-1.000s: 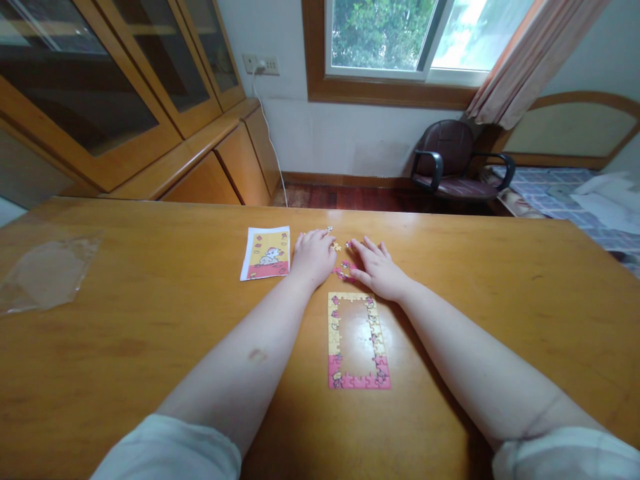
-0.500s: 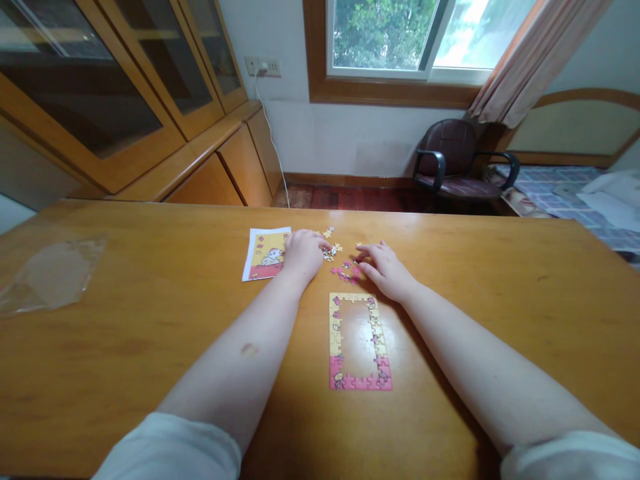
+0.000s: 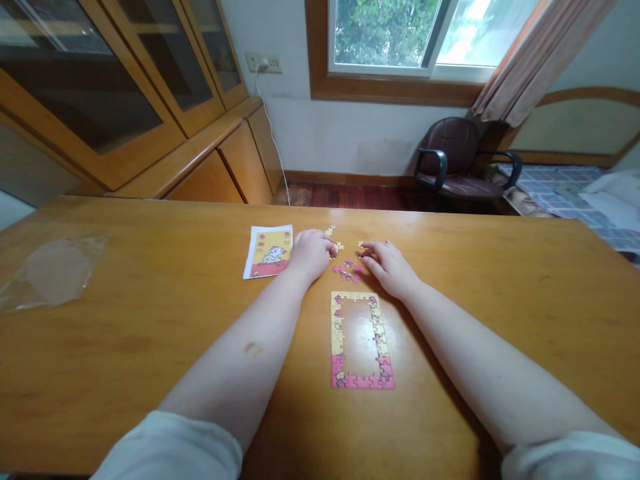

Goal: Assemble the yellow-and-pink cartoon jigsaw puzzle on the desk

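Fingers (image 3: 373,246) beside loose pieces (image 3: 349,273), wide tabletop (image 3: 500,280) rightward, far edge (image 3: 400,213) near

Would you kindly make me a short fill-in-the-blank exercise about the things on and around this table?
1. The puzzle border is yellow in its upper part and ____ in its lower part.
2. The hand farther from the picture card is the ____ one.
3. In the picture, the clear plastic bag lies toward the ____ end of the table.
4. The chair has ____ armrests.

Missing words: pink; right; left; black.
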The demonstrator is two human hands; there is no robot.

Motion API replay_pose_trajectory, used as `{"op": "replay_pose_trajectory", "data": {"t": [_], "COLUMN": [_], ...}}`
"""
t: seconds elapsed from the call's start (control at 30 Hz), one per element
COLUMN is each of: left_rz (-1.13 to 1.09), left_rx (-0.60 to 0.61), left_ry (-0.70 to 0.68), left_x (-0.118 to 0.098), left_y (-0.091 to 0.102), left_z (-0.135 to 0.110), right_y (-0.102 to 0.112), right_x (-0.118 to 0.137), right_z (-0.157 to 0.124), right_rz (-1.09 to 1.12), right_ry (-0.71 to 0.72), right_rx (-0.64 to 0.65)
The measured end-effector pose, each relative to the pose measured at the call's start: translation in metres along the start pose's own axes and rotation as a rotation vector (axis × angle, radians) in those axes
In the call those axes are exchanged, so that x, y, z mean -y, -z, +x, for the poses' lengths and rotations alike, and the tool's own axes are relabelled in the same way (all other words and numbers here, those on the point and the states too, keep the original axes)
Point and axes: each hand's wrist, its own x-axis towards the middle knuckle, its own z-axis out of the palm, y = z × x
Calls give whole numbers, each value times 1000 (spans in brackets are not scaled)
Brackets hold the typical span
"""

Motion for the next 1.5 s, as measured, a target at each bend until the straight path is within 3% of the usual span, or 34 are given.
{"op": "replay_pose_trajectory", "data": {"t": [0.27,0.5,0.7,0.97,1.4,1.5], "left_rz": [5,22,22,43,32,32], "left_rx": [-3,18,-17,32,44,-1], "left_ry": [-6,95,98,56,52,120], "left_x": [2,0,3,1,-2,-2], "left_y": [-1,4,-1,-1,-1,2], "left_z": [0,-1,-1,-1,0,-1], "right_y": [1,3,4,5,1,1], "right_x": [-2,-1,-9,-13,-18,-18], "right_z": [1,1,2,2,4,3], "right_rz": [7,3,49,30,35,35], "right_ry": [-28,-33,-237,-360,-287,-277], "right_rx": [-74,-64,-201,-237,-185,-183]}}
